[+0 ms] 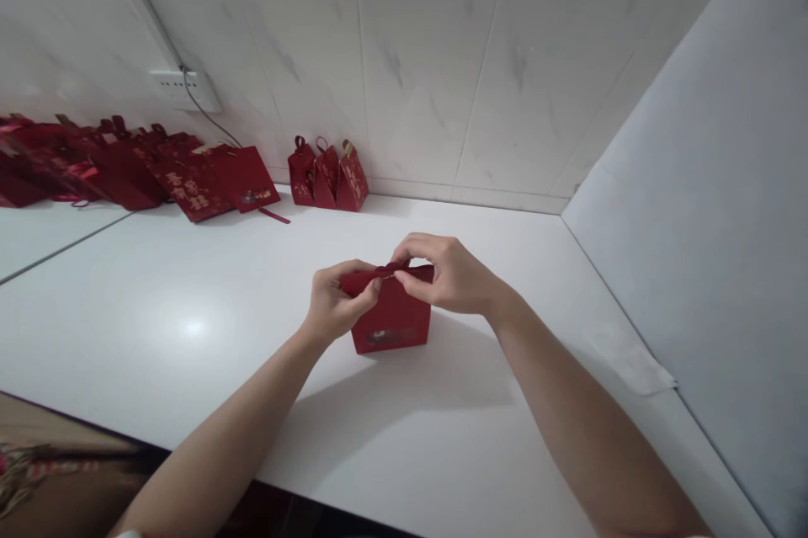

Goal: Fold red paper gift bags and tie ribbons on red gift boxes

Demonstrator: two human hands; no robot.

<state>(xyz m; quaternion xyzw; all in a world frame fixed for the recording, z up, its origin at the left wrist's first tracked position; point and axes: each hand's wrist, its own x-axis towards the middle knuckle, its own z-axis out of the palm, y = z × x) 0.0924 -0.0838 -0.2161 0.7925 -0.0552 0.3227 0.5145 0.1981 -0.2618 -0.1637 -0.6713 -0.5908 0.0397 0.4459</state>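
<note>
A red gift box stands upright on the white table, with a small picture or window low on its front. My left hand grips its top edge from the left, the thumb pressed against the front near the middle. From the right, my right hand pinches at the centre of the top edge, where a dark red ribbon or loop shows between the fingertips. Both hands are closed, and the fingertips nearly meet. Fingers behind the top edge are partly hidden.
Three small red gift boxes with loops stand against the tiled wall. Several larger red boxes crowd the back left, below a power strip. A pale panel rises on the right. A cardboard box sits below the table's front edge.
</note>
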